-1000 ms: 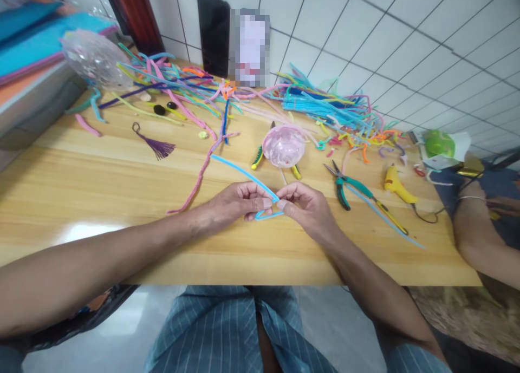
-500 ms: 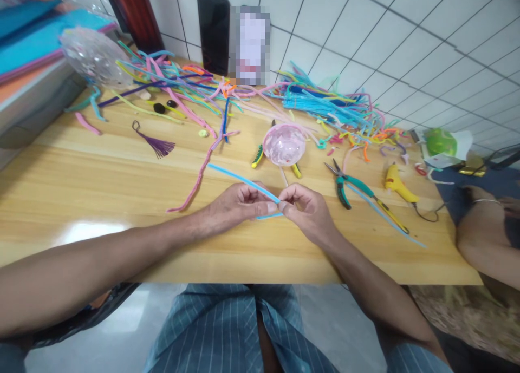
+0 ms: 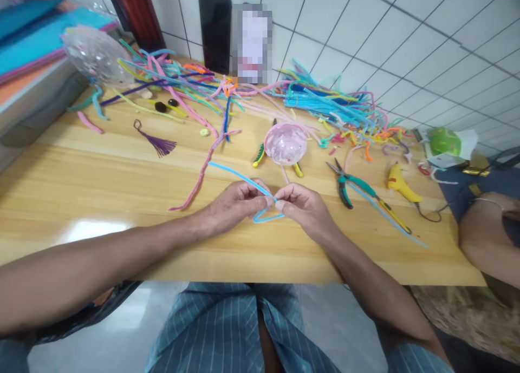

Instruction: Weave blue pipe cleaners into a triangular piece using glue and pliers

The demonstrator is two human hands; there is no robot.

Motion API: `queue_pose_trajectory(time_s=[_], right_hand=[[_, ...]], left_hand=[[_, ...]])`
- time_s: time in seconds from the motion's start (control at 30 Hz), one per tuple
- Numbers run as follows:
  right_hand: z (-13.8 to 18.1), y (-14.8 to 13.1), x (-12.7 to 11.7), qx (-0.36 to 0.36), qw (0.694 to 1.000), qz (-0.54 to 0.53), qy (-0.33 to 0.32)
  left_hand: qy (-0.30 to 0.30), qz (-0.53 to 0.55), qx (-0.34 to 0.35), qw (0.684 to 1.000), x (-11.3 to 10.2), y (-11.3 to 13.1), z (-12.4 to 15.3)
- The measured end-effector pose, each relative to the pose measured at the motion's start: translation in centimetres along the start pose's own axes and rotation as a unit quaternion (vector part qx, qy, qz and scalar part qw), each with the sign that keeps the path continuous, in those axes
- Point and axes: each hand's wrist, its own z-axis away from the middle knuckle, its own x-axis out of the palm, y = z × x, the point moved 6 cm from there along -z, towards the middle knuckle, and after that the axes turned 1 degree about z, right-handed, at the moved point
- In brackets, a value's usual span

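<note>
Between my hands, above the table near its front, is a blue pipe cleaner (image 3: 236, 175). One straight length sticks out to the upper left, and a bent loop hangs below my fingers. My left hand (image 3: 247, 200) pinches it between thumb and fingers. Close beside it, almost touching, my right hand (image 3: 298, 202) pinches the same pipe cleaner. The exact bend between the fingertips is partly hidden. Just beyond my hands sits a clear pinkish plastic bowl-like piece (image 3: 285, 144), lying over yellow-and-green handled pliers (image 3: 258, 155).
Teal-handled pliers (image 3: 357, 183), another blue pipe cleaner (image 3: 385, 215) and a yellow glue gun (image 3: 402, 183) lie to the right. Piled pipe cleaners (image 3: 325, 102) line the wall, where a phone (image 3: 215, 29) leans. A purple tassel (image 3: 156, 141) lies left. Another person's arm (image 3: 487, 237) rests at right.
The lower part of the blue pipe cleaner now shows as a wider bent loop below my fingers. My hands have shifted slightly left, still pinching it.
</note>
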Motion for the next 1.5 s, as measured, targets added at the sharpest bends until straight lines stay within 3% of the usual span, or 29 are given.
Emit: queue_pose_trajectory(time_s=[0.2, 0.57, 0.97, 1.13, 1.3, 1.5], right_hand=[[-0.5, 1.2, -1.0, 0.032, 0.996, -0.086, 0.017], [-0.2, 0.0, 0.1, 0.019, 0.999, -0.024, -0.010], [-0.2, 0.5, 0.2, 0.004, 1.000, 0.007, 0.018], [0.2, 0.3, 0.1, -0.029, 0.999, 0.016, 0.033], [0.6, -0.3, 0.1, -0.061, 0.996, 0.047, 0.041], [1.3, -2.3, 0.2, -0.160, 0.974, 0.153, 0.048]], left_hand=[[0.025, 0.006, -0.017, 1.000, -0.2, 0.6, -0.1], [0.027, 0.002, -0.008, 1.000, -0.1, 0.4, -0.1], [0.030, 0.015, 0.011, 0.999, -0.4, 0.1, 0.1], [0.030, 0.018, -0.016, 0.999, -0.4, -0.2, 0.0], [-0.009, 0.038, -0.026, 0.999, -0.2, -0.7, -0.1], [-0.039, 0.070, -0.018, 0.997, 0.0, -0.7, -0.3]])
